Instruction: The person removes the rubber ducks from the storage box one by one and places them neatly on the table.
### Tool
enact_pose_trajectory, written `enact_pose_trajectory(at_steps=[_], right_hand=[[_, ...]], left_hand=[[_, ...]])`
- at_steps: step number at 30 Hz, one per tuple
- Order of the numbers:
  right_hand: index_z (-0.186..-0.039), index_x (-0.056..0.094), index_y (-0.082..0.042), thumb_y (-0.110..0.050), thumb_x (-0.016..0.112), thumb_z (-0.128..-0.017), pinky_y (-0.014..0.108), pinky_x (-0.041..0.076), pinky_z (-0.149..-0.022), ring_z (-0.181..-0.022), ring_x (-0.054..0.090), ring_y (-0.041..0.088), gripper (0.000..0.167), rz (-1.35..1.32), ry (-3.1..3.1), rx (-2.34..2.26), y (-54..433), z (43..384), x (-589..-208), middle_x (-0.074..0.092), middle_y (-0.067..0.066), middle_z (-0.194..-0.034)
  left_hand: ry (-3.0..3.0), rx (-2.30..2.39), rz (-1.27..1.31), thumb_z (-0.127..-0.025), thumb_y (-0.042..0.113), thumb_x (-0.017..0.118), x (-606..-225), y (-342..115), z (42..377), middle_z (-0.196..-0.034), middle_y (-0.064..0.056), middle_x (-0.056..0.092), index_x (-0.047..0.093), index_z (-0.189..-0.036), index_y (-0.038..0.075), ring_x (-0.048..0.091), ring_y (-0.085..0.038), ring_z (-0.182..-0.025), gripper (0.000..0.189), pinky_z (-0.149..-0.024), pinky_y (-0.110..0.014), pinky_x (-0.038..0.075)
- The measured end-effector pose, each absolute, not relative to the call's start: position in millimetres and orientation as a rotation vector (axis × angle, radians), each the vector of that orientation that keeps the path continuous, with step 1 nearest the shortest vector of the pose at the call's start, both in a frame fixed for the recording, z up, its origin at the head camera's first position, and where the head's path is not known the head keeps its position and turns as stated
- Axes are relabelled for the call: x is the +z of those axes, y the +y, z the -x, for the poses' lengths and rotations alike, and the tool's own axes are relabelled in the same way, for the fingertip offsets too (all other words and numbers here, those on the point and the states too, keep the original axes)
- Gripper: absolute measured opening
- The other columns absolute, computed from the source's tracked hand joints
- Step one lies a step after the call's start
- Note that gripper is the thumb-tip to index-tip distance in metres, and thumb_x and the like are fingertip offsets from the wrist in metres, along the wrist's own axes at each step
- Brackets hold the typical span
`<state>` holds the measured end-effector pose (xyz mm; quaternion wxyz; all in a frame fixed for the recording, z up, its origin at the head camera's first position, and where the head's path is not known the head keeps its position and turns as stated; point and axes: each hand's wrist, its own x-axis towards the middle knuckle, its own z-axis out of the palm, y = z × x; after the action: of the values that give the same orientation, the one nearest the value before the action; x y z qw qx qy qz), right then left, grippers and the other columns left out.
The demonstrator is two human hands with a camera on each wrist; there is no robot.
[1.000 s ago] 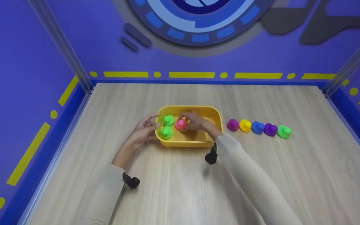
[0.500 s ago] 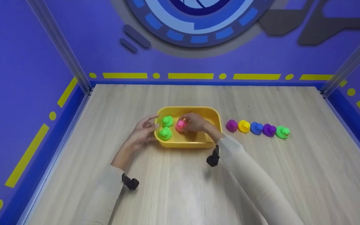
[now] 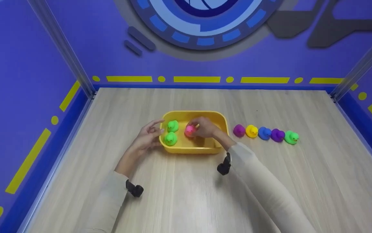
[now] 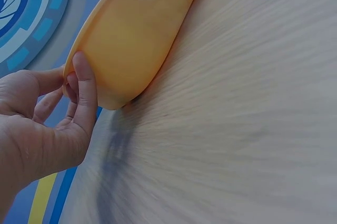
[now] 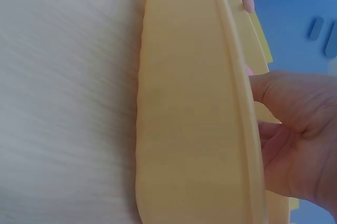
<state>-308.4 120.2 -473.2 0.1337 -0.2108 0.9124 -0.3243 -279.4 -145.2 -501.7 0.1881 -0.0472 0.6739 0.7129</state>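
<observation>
A yellow plastic bin (image 3: 192, 150) stands on the table, holding two green rubber ducks (image 3: 171, 138) at its left end, one behind the other. My left hand (image 3: 145, 137) holds the bin's left end, thumb and fingers round the rim; the left wrist view shows these fingers (image 4: 85, 84) against the yellow wall. Inside the bin, my right hand (image 3: 205, 127) pinches a pink rubber duck (image 3: 189, 131) just right of the green pair. From the right wrist, the near bin wall (image 5: 189, 103) hides the fingertips and nearly all of that duck.
Right of the bin runs a row of rubber ducks: magenta (image 3: 239, 130), yellow (image 3: 251, 131), blue (image 3: 264, 133), purple (image 3: 278, 135) and green (image 3: 291, 137). Blue panels (image 3: 198, 64) wall the wooden table (image 3: 179, 194) at the back and both sides.
My right hand has shifted slightly right inside the bin, and the pink duck with it, away from the green ducks. My left hand stays at the bin's left end.
</observation>
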Motion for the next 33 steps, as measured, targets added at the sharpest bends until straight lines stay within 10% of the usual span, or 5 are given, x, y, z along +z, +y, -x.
enact_pose_trajectory(at_steps=[33], right_hand=[[-0.124, 0.070, -0.004, -0.005, 0.074, -0.092, 0.041, 0.057, -0.100, -0.110, 0.064, 0.028, 0.032, 0.669, 2.703, -0.961, 157.4, 295.6, -451.4, 0.070, 0.012, -0.124]], left_hand=[[1.967, 1.941, 0.178, -0.101, 0.011, 0.063, -502.6, -143.6, 281.1, -0.110, -0.004, 0.056, 0.055, -0.145, 0.026, 0.060, -0.018, -0.096, 0.047, -0.075, -0.032, 0.059]])
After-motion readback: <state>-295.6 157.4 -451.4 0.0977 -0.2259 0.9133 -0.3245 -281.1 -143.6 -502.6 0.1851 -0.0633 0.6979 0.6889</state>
